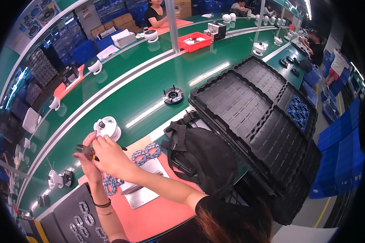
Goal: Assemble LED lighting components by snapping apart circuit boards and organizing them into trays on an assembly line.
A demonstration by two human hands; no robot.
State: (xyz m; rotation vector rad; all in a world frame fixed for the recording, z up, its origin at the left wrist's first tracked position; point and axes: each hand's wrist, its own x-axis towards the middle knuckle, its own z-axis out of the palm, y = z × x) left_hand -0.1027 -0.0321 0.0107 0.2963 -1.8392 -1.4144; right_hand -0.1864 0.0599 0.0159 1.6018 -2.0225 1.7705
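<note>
My right hand (111, 156) held dark pliers (84, 150); whether my left hand (90, 167) gripped too, I could not tell. Just beyond, a white round part (114, 131) sat on the green table (207, 60). Probably I was positioning them; the next move needed steady aim.

No text, label, number or sign is legible. Poster (40, 18) beyond the far edge of the green counter (150, 83): printed round figures, any lettering too small to read.
</note>
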